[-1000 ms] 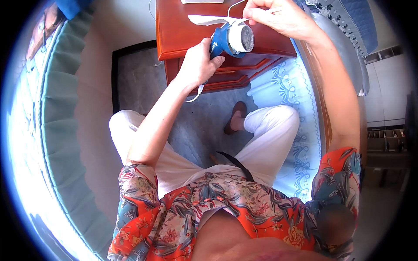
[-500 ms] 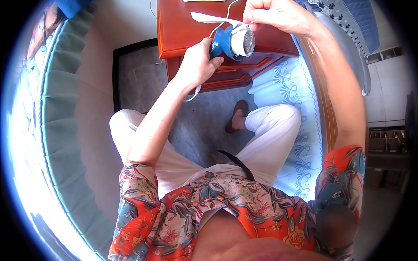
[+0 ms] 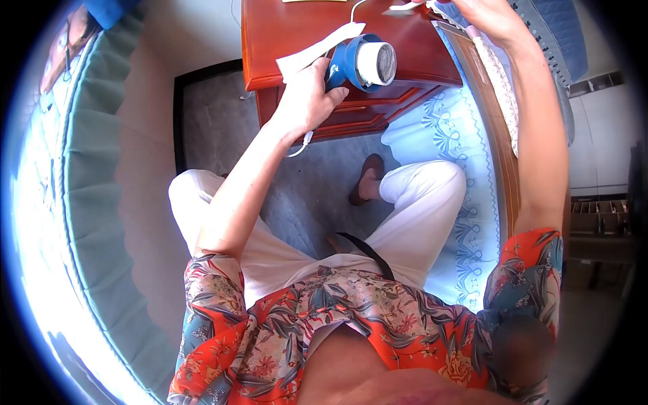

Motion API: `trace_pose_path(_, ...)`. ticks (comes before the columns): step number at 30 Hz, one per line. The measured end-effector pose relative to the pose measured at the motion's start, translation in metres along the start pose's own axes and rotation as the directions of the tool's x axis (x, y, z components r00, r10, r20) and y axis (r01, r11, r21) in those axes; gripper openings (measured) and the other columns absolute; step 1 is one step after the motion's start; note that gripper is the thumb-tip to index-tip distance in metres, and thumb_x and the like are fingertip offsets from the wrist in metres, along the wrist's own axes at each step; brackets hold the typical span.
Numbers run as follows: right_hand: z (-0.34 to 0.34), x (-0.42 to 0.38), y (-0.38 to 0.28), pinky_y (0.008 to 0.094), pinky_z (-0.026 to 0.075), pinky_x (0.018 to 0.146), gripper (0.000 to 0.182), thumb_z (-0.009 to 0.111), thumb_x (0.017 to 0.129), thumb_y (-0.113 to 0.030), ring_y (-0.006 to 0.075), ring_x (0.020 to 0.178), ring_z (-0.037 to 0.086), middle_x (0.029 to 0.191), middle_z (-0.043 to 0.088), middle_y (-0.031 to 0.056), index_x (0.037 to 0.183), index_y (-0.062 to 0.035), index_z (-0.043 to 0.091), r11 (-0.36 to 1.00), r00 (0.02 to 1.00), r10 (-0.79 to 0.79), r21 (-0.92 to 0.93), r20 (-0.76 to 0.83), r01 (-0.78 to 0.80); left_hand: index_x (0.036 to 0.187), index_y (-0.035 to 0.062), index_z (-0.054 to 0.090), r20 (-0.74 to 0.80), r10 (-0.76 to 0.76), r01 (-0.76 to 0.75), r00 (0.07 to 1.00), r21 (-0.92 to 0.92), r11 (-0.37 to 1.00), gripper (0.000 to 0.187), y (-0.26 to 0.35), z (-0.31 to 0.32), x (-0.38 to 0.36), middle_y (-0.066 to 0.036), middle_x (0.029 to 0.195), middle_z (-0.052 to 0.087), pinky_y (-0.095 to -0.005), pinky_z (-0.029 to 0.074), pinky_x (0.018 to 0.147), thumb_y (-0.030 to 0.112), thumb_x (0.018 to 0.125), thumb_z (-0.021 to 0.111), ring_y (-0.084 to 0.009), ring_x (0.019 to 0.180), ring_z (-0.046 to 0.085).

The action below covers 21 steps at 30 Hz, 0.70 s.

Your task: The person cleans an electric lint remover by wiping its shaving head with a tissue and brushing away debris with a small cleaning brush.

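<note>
Your right hand (image 3: pixel 487 15) has lifted away from the blue and white device (image 3: pixel 361 62) since half a second ago, when its fingers pinched at the white head; it now sits up by the top edge of the view, over the far right corner of the red wooden cabinet (image 3: pixel 283 40), near the patterned bedding (image 3: pixel 503 74). Whether it holds the thin white cord (image 3: pixel 354 9) there you cannot tell, since the fingers are cut off by the frame.

Your left hand (image 3: pixel 307 98) is clenched around the blue handle of the device, above the cabinet's front edge. The device's long axis runs from your left palm out to the right, its white meshed head pointing toward your right arm, so the left hand is the one in contact and the right is well apart, up and to the right. A white strip of paper or cloth (image 3: pixel 317 48) lies tucked against your left thumb; what it is stays hard to make out.
</note>
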State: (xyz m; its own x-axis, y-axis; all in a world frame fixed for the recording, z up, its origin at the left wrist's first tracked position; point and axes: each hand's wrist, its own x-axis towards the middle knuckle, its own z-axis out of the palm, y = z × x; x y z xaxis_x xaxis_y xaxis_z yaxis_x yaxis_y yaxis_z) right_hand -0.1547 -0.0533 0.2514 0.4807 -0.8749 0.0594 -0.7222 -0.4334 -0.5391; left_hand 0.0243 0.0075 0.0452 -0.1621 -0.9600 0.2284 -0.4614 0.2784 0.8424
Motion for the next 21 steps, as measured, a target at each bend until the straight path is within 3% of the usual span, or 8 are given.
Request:
trace_pose_path(2, 0.007, 0.001, -0.013, 0.0267, 0.049, 0.063, 0.032, 0.048, 0.097, -0.028, 0.0141, 0.070, 0.057, 0.077, 0.063, 0.0071, 0.089, -0.0006, 0.064, 0.995, 0.998, 0.057, -0.079, -0.039, -0.060, 0.117, -0.0047, 0.054, 0.002, 0.004, -0.004, 1.000, 0.005, 1.000, 0.047, -0.002, 0.004, 0.002, -0.021, 0.096, 0.065, -0.0377, 0.048, 0.086, 0.019, 0.080, 0.070, -0.0321, 0.093, 0.064)
trace_pose_path(5, 0.026, 0.019, 0.005, 0.0259, 0.048, 0.061, 0.028, 0.046, 0.097, -0.025, 0.0133, 0.069, 0.057, 0.075, 0.061, 0.0071, 0.094, -0.0002, 0.060, 0.986, 0.985, -0.164, -0.044, -0.045, 0.162, 0.115, -0.0050, 0.054, 0.014, -0.008, 0.008, 1.000, 0.021, 1.000, 0.044, -0.001, 0.006, 0.001, -0.023, 0.096, 0.065, -0.0394, 0.048, 0.086, 0.019, 0.080, 0.070, -0.0339, 0.095, 0.064)
trace_pose_path(9, 0.055, 0.051, 0.003, 0.0262, 0.049, 0.058, 0.019, 0.047, 0.092, -0.010, 0.0130, 0.069, 0.057, 0.089, 0.063, 0.0079, 0.100, 0.0006, 0.060, 0.978, 0.970, -0.211, 0.024, 0.122, 0.209, 0.113, -0.0056, 0.054, 0.026, 0.002, -0.003, 1.000, 0.038, 0.999, 0.044, -0.004, 0.008, 0.002, -0.024, 0.092, 0.064, -0.0405, 0.048, 0.083, 0.018, 0.080, 0.069, -0.0355, 0.091, 0.064)
trace_pose_path(11, 0.092, 0.062, 0.012, 0.0299, 0.049, 0.058, 0.019, 0.051, 0.090, -0.011, 0.0182, 0.064, 0.058, 0.081, 0.064, 0.0097, 0.095, -0.0006, 0.066, 0.807, 0.818, -0.572, 0.138, -0.065, 0.575, 0.115, -0.0052, 0.053, 0.010, 0.041, -0.041, 0.999, 0.044, 0.998, 0.046, -0.009, 0.011, 0.001, -0.023, 0.088, 0.064, -0.0401, 0.049, 0.080, 0.019, 0.079, 0.070, -0.0352, 0.088, 0.064)
trace_pose_path(13, 0.101, 0.091, -0.003, 0.0342, 0.050, 0.060, 0.025, 0.053, 0.090, -0.018, 0.0234, 0.062, 0.060, 0.074, 0.064, 0.0118, 0.079, -0.0024, 0.068, 0.544, 0.820, -0.450, -0.619, 0.355, 0.567, 0.115, -0.0052, 0.053, 0.027, 0.043, -0.044, 0.999, 0.045, 0.998, 0.047, -0.008, 0.014, 0.000, -0.024, 0.088, 0.064, -0.0401, 0.049, 0.079, 0.019, 0.079, 0.070, -0.0359, 0.087, 0.064)
trace_pose_path(15, 0.147, 0.117, 0.017, 0.0363, 0.050, 0.059, 0.033, 0.055, 0.089, -0.026, 0.0249, 0.061, 0.061, 0.069, 0.064, 0.0127, 0.068, -0.0039, 0.065, 0.542, 0.776, -0.518, -0.564, 0.359, 0.623, 0.106, -0.0054, 0.053, 0.082, -0.006, 0.004, 0.997, 0.031, 1.000, 0.039, -0.001, 0.013, -0.003, -0.026, 0.093, 0.063, -0.0430, 0.048, 0.085, 0.018, 0.079, 0.069, -0.0388, 0.095, 0.061)
trace_pose_path(17, 0.185, 0.126, -0.002, 0.0322, 0.052, 0.074, 0.038, 0.066, 0.083, -0.036, 0.0228, 0.083, 0.068, 0.090, 0.069, 0.0104, 0.104, -0.0046, 0.067, 0.572, 0.875, -0.241, -0.667, 0.420, 0.478, 0.107, -0.0051, 0.052, 0.117, -0.006, 0.002, 0.993, 0.029, 1.000, 0.041, -0.005, 0.018, -0.002, -0.026, 0.091, 0.064, -0.0435, 0.048, 0.084, 0.019, 0.079, 0.070, -0.0389, 0.094, 0.062)
trace_pose_path(21, 0.211, 0.132, -0.003, 0.0399, 0.051, 0.080, 0.032, 0.067, 0.077, -0.023, 0.0272, 0.099, 0.065, 0.106, 0.067, 0.0103, 0.107, -0.0130, 0.068, 0.670, 0.918, -0.099, -0.656, 0.385, 0.347, 0.107, -0.0048, 0.052, 0.108, 0.024, -0.028, 0.994, 0.040, 0.999, 0.042, -0.009, 0.022, -0.003, -0.026, 0.091, 0.064, -0.0436, 0.048, 0.085, 0.020, 0.079, 0.070, -0.0386, 0.093, 0.062)
